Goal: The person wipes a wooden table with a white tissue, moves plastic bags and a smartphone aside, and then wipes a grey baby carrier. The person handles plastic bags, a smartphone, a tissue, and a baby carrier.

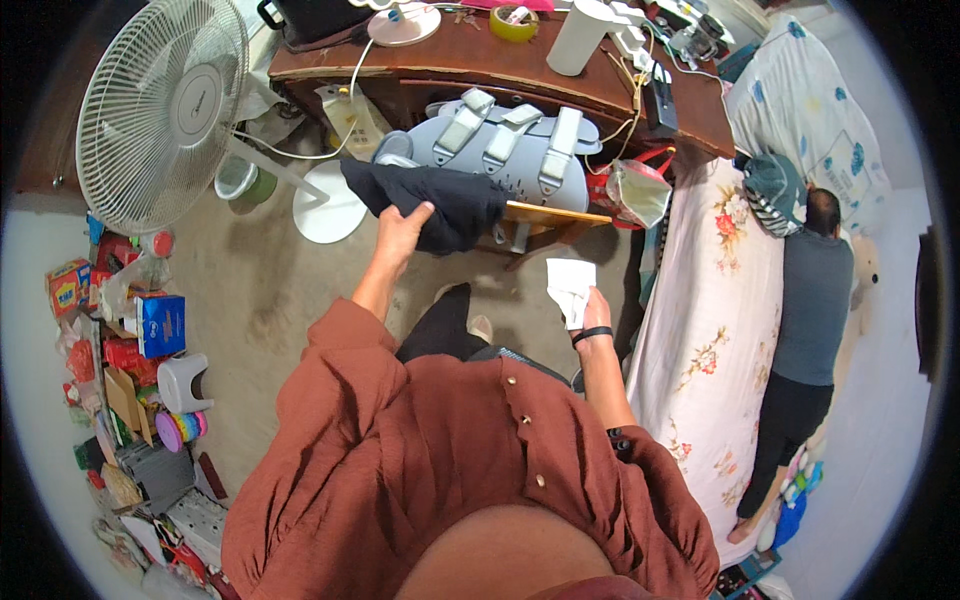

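Note:
My left hand (400,236) grips the near edge of a folded black cloth (431,199), its thumb on top. The cloth lies over the left part of a small wooden stool or chair (559,214), in front of a grey plastic brace (495,146) with several white straps. Farther right, my right hand (592,309) is closed around a folded white tissue or cloth (571,285); a black band circles that wrist. What the black cloth covers is hidden.
At left stand a white pedestal fan (196,105) and a shelf with boxes, among them a blue box (160,326). A brown desk (480,56) runs across the front, bearing a white cylinder (580,37) and cables. A person (814,307) lies face down on the floral bed (705,300) at right.

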`<state>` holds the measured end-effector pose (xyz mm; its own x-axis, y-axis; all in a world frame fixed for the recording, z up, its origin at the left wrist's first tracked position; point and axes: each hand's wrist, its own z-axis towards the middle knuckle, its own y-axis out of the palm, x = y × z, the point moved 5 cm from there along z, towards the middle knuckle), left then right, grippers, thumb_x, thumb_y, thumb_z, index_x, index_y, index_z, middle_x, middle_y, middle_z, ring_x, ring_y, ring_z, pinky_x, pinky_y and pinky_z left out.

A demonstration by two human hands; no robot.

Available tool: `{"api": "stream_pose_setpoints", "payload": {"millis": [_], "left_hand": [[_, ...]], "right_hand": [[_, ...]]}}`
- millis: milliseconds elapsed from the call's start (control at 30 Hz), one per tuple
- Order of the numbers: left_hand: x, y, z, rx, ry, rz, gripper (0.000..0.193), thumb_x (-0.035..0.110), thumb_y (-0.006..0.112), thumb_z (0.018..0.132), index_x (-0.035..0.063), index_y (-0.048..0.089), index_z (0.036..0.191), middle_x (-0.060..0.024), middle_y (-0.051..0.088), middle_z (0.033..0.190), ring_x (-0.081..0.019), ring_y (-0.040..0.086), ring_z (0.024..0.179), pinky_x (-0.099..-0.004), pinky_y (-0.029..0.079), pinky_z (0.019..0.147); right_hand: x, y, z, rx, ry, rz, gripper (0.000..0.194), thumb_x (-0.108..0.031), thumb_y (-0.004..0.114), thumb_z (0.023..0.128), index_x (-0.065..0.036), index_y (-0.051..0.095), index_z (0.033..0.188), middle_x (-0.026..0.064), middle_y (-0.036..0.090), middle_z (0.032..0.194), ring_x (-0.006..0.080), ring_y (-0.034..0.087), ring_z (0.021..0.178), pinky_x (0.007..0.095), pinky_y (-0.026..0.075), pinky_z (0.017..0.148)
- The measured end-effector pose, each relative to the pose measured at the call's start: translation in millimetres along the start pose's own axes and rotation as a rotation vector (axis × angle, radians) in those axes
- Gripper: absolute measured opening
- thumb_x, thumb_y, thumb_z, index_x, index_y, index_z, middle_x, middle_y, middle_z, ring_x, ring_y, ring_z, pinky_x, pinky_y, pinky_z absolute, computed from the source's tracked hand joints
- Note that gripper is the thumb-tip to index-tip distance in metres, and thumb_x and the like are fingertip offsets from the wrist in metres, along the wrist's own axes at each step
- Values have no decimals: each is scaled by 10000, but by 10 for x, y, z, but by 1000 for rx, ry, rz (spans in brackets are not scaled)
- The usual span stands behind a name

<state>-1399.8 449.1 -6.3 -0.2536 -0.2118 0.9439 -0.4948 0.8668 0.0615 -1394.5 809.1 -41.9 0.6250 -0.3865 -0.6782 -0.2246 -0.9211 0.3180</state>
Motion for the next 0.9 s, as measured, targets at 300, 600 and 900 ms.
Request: {"api": "stream_pose_setpoints", "payload": {"millis": [300,600,900], "left_hand": [[-28,83,80,-292,36,398,400,295,639,802,-70,587,958,-112,621,847,-147,557,785,-310,450,726],[67,-1230,203,175,-41,240,626,513,535,824,22,424,1197,-55,492,1057,-160,450,988,-302,356,862],[24,-636,941,130,-193,-253,378,435,530,858,58,565,859,-44,565,844,-135,549,748,-259,444,675]], "right_hand": [[-245,198,184,167,-93,68,176,-186,471,847,-44,571,872,50,601,732,165,581,581,269,450,460],[-691,104,273,441,-312,-91,237,-22,394,818,7,514,1020,102,612,879,203,619,714,313,513,609],[-971,520,618,330,-400,-104,283,-58,343,810,4,604,902,76,588,721,163,565,570,274,476,516]]}}
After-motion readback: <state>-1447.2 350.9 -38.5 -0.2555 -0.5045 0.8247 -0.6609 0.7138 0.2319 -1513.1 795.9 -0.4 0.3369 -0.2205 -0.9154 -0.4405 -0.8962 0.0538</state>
